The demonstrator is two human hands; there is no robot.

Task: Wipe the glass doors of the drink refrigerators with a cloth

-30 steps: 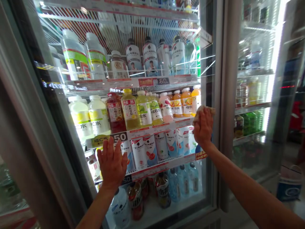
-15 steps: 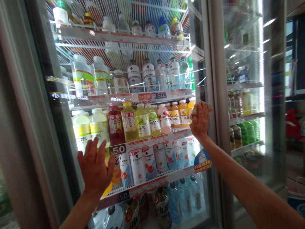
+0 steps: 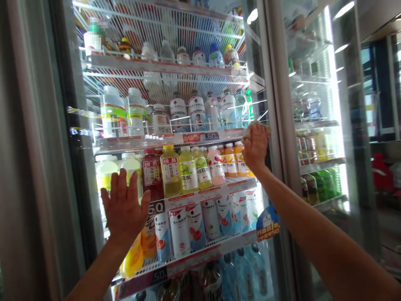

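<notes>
My right hand point(image 3: 255, 150) presses a light brown cloth point(image 3: 265, 127) flat against the glass door point(image 3: 265, 104) of a drinks fridge, near the door's right edge. Part of the cloth is hidden under the fingers. To the left, my left hand point(image 3: 127, 209) is held up with its fingers spread and nothing in it. It is at the glass, in front of the yellow bottles; whether the palm touches the pane I cannot tell. A round blue sticker point(image 3: 267, 223) is on the glass below my right hand.
Behind the glass, wire shelves hold several bottles point(image 3: 188, 167) and white cartons point(image 3: 180, 232), with a price tag point(image 3: 159, 275) on a shelf edge. A metal door frame point(image 3: 278, 83) runs upright on the right. Beyond it stands another lit fridge section point(image 3: 319, 123).
My right hand has slid the cloth upward and slightly left on the glass. My left hand stays spread, a little higher against the shelves. The view has tilted up slightly.
</notes>
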